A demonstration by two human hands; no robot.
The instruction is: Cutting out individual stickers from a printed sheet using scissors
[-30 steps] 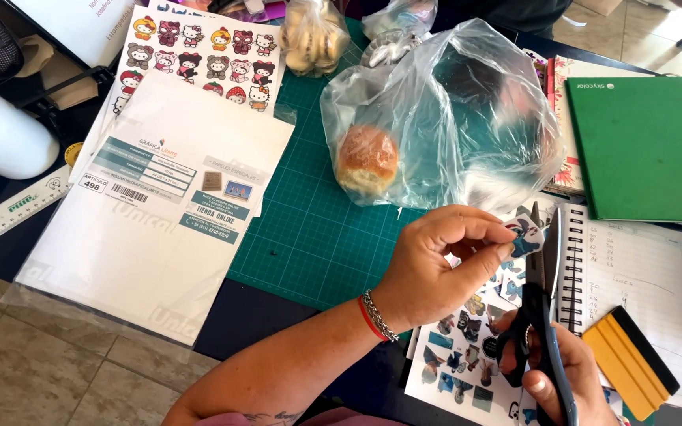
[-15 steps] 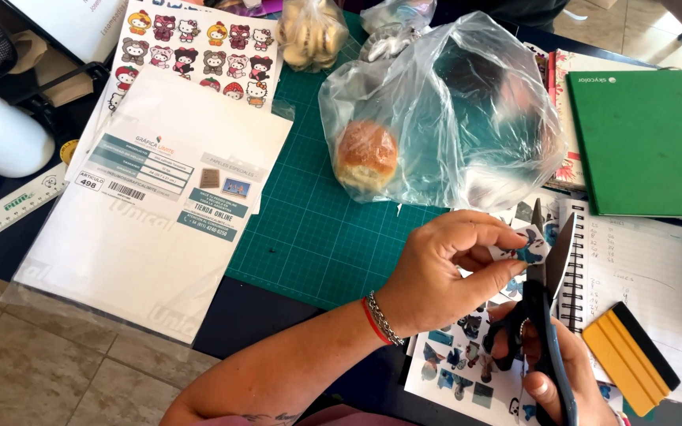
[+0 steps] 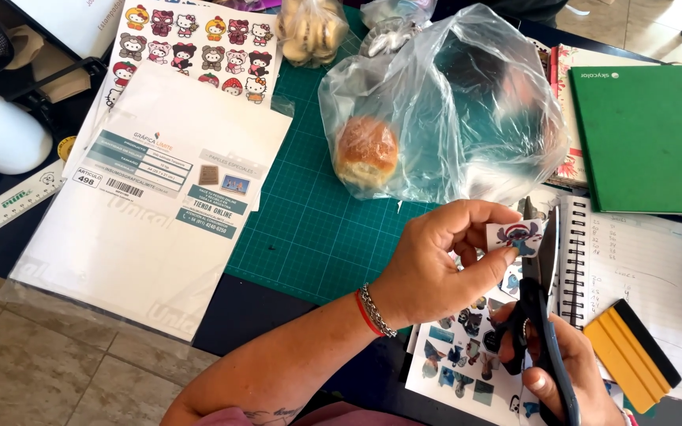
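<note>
free: bare green mat [image 3: 309, 229] in the middle | blocked above: plastic bag [image 3: 467, 110] with bun [image 3: 366, 150] | blocked left: white paper pack [image 3: 144, 221] | blocked right: notebook [image 3: 633, 260], yellow scraper [image 3: 629, 355]

Left hand [image 3: 436, 264] raised over near right part of bench, forearm running in from near edge, palm down. Thumb and fingers [image 3: 489, 214] pinched shut on small cut-out sticker [image 3: 519, 236]. Red cord and chain bracelet on wrist. Right hand [image 3: 556, 364] lower, at near right corner, fingers through scissors [image 3: 545, 315] handles, blades pointing up toward sticker.
</note>
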